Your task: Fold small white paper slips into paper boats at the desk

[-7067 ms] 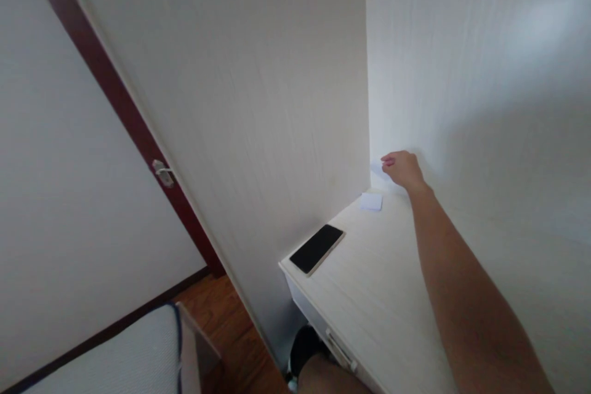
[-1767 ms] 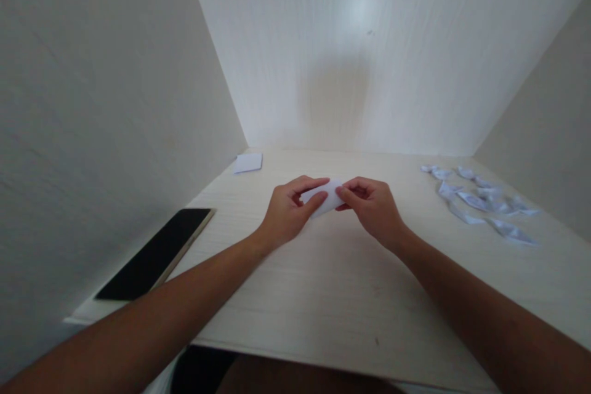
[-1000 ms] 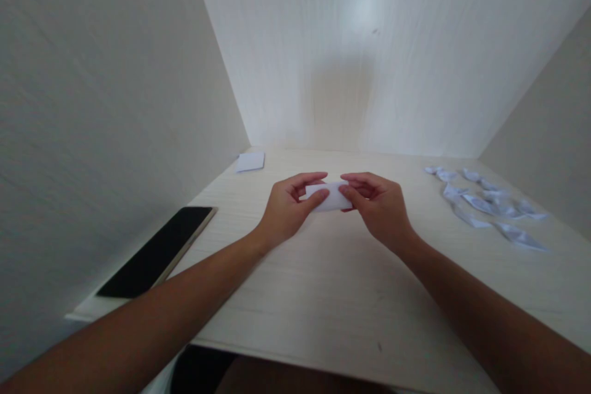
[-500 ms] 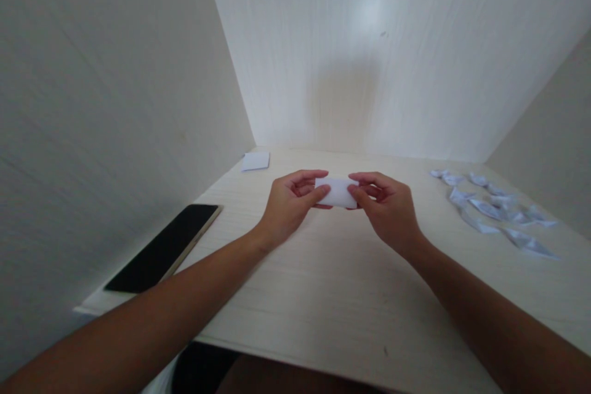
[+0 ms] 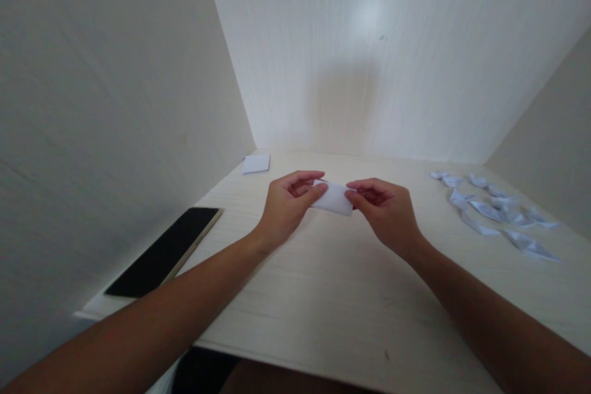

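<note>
Pale, faintly grained panels are enclosing our white wood-grain desktop (image 5: 323, 301): a left panel (image 5: 138, 86), a far panel (image 5: 346, 18) and a right panel (image 5: 554, 117). Soft light is glowing on the far panel, and a blurry shadow (image 5: 346, 95) is falling below it.

Near the middle of the scene, we are holding a small white paper rectangle (image 5: 335, 199) above the desktop, between our two hands. Our left hand (image 5: 286, 202) is pinching its left end, the thumb pressing on the face turned to us and the index finger reaching out over the top edge. Our right hand (image 5: 388, 208) is pinching the upper right corner between thumb and curled fingers. Between our thumbs, most of the paper's face is showing, and its right end is dipping lower than its left.

On the left, a flat black-screened device with a pale golden edge (image 5: 164, 252) is lying beside the left panel, partly hidden behind our left forearm (image 5: 184, 314). Farther off, at the far left corner, a white square of paper (image 5: 256, 164) is resting flat. Toward the far right, several folded white paper pieces (image 5: 487, 210) are lying in a loose cluster, their details blurring.
</note>
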{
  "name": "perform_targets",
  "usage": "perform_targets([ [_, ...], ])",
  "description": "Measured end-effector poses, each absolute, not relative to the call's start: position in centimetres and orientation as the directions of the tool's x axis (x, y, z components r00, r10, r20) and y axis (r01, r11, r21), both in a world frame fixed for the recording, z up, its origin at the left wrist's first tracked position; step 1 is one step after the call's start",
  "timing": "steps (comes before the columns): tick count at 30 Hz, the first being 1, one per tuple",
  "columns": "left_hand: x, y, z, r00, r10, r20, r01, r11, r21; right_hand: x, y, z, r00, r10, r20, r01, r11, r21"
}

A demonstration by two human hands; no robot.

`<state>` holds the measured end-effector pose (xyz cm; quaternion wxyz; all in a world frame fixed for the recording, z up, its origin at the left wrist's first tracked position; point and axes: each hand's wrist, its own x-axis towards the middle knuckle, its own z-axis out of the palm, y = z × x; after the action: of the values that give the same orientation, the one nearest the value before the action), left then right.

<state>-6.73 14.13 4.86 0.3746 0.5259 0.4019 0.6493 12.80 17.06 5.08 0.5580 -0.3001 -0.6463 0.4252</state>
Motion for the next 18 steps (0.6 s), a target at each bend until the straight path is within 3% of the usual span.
perform_targets([
  [5,-5.9,13.5,5.2,-0.078,0.912,0.403,-0.205,-0.41,0.889,12.3,16.6,5.3,-0.133,0.9,0.415,-0.127,0.4,-0.908],
  [11,-3.7,12.1,5.7,-0.16,0.943,0.292,-0.382,-0.332,0.862,10.3,14.5,5.2,-0.018,0.964,0.264,-0.388,0.236,-0.891],
  [14,-2.9,11.6,5.8,-0.189,0.967,0.172,-0.462,-0.242,0.853,9.2,13.2,4.7,-0.088,0.98,0.177,-0.466,0.117,-0.877],
  [18,-2.7,11.1,6.1,-0.25,0.965,0.074,-0.492,-0.193,0.849,8.6,12.3,4.2,-0.197,0.97,0.14,-0.425,0.044,-0.904],
])
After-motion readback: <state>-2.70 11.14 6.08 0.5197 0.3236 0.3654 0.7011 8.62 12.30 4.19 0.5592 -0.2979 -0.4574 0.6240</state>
